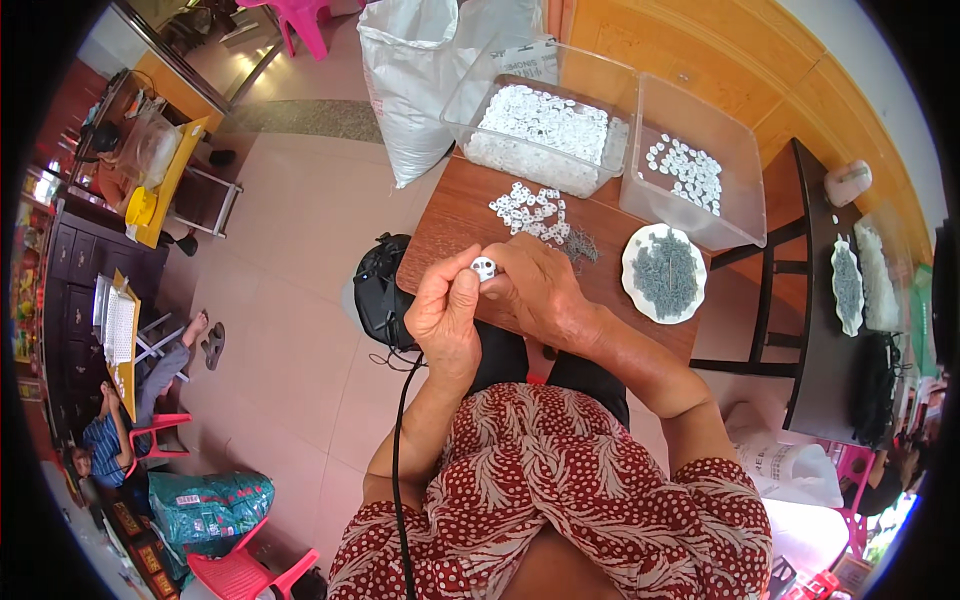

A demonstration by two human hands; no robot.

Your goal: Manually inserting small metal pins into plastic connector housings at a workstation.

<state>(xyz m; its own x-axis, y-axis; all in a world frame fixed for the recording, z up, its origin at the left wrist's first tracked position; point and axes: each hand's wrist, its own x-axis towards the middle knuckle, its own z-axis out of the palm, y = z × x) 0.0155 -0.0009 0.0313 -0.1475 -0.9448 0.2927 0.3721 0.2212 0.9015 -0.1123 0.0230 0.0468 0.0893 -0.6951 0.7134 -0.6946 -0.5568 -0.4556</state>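
I log: left hand [443, 315] and right hand [537, 290], fingers pinching one small white disc [484, 267] above the counter [455, 225]; loose discs [530, 212] and plate of pins [664, 272] within reach.

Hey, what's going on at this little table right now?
A person sits at a small wooden table, with both hands raised over its near edge. The left hand and right hand pinch one small white round piece between the fingertips. Behind lies a loose pile of white pieces beside a few thin grey metal bits. A white plate holds more grey bits. Two clear plastic bins sit at the far edge: the fuller one and the sparser one.
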